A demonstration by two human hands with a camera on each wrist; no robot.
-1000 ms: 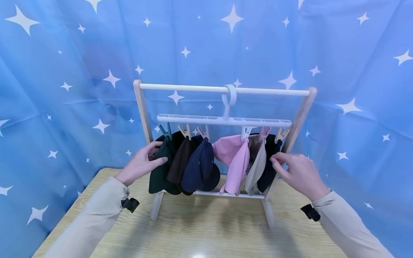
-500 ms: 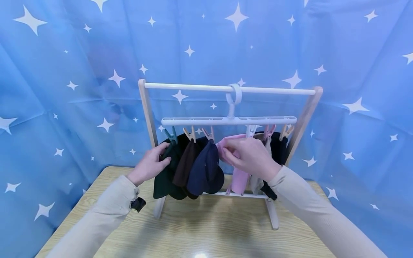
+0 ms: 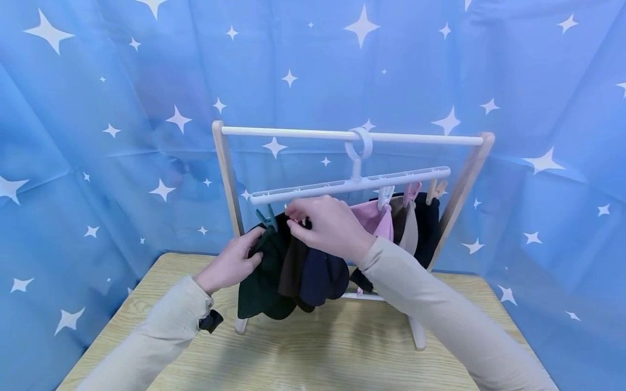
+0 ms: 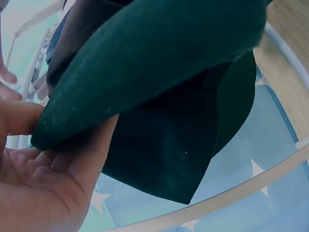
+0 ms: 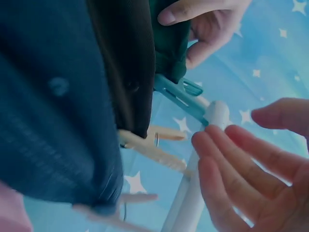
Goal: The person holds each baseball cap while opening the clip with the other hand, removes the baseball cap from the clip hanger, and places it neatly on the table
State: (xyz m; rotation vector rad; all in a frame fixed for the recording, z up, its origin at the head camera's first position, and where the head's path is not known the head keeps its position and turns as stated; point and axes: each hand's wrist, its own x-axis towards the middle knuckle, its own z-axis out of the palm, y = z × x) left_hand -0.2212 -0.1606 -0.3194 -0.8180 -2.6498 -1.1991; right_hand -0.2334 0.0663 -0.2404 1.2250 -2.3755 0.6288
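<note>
In the head view, my left hand [image 3: 233,265] holds the edge of a dark green cap [image 3: 259,293] at the hanger's left end. The left wrist view shows that cap's cloth [image 4: 159,67] pinched between thumb and fingers. A teal clothespin [image 3: 267,218] grips the cap's top. My right hand [image 3: 332,224] is over the hanger's left half, in front of the navy cap [image 3: 320,279] and near the brown cap [image 3: 292,271]. In the right wrist view its spread, slightly bent fingers hold nothing, close to the teal clothespin [image 5: 186,99] and a beige clothespin [image 5: 154,150].
The white hanger [image 3: 313,191] hangs from the rack's top bar [image 3: 293,132], its left end lower. On its right side, pink [image 3: 369,217], beige [image 3: 408,231] and black [image 3: 430,233] caps hang by clothespins. The rack stands on a wooden table [image 3: 318,347] before a blue starry curtain [image 3: 122,179].
My right hand has travelled leftward from the black cap, past the pink one, to the left-hand clothespins. The hanger has tipped down at its left end. My left hand stays at the green cap.
</note>
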